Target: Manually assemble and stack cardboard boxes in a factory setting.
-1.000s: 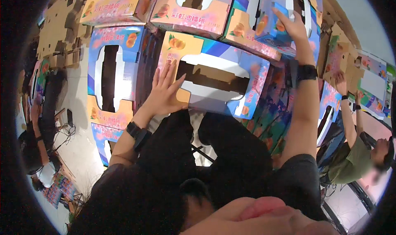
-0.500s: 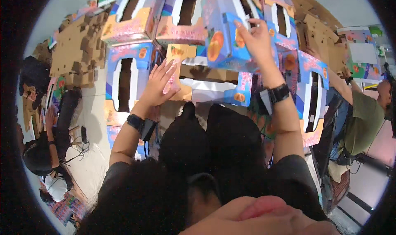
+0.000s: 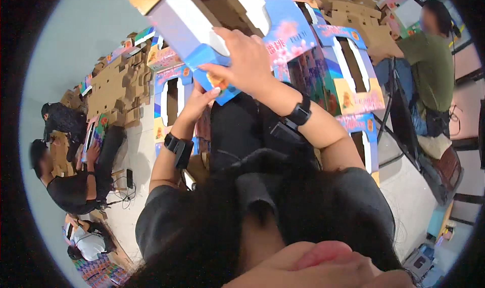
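A blue and white printed cardboard box [image 3: 189,12] with a cut-out window is raised in front of me, tilted. My right hand [image 3: 243,60] grips its lower edge from the front, fingers spread over the blue flap. Below and to the left, my left hand [image 3: 198,102] presses against the box's underside corner. Both wrists wear black bands. My black-trousered legs [image 3: 237,126] are beneath the box.
More blue printed boxes [image 3: 353,75] lie flat on the floor ahead and to the right. Brown cardboard blanks [image 3: 113,88] are piled at the left. Two people [image 3: 70,182] sit on the floor at left; a person in green [image 3: 429,65] sits at right.
The box has been lifted off the floor pile and swung up toward me. Both hands rose with it, and the view has tilted to the right.
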Tool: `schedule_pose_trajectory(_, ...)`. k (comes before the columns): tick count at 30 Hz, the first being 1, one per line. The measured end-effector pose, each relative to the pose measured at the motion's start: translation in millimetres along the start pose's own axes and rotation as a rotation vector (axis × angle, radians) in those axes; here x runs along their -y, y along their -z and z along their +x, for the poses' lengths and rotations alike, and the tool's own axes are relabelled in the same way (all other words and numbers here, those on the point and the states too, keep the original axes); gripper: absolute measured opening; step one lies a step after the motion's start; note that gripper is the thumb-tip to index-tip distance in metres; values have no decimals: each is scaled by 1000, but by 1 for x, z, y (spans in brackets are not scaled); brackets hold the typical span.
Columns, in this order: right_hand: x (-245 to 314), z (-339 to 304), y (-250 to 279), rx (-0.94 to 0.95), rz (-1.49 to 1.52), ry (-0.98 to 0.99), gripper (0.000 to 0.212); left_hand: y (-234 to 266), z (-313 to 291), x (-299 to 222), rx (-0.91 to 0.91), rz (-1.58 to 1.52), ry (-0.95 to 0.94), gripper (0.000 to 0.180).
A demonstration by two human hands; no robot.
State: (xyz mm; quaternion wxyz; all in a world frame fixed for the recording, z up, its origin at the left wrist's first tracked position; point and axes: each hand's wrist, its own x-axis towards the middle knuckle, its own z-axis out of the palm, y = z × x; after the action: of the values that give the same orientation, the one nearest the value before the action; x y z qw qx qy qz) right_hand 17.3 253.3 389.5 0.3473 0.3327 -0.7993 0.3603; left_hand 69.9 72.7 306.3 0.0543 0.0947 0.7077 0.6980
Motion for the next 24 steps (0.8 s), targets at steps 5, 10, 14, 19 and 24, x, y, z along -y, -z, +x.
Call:
schedule_pose_trajectory(5, 43, -14, 22, -55, 90, 160, 57, -8, -39, -6, -187, -142, -201, 72)
schedule_pose_trajectory(10, 55, -34, 59, -59, 259, 348, 51, 5, -87, -26, -342, -536, -332, 71)
schedule_pose_trajectory(14, 37, -56, 99, -225, -30, 489, 62, 33, -119, 3, -324, -547, -296, 74)
schedule_pose_trajectory(19, -7, -96, 110, -45, 242, -146, 112, 20, -150, 10, -412, -366, -121, 96)
schedule_pose_trajectory(24, -34, -158, 105, 467, 452, -409, 113, 0, -162, 2, -543, -205, -97, 107)
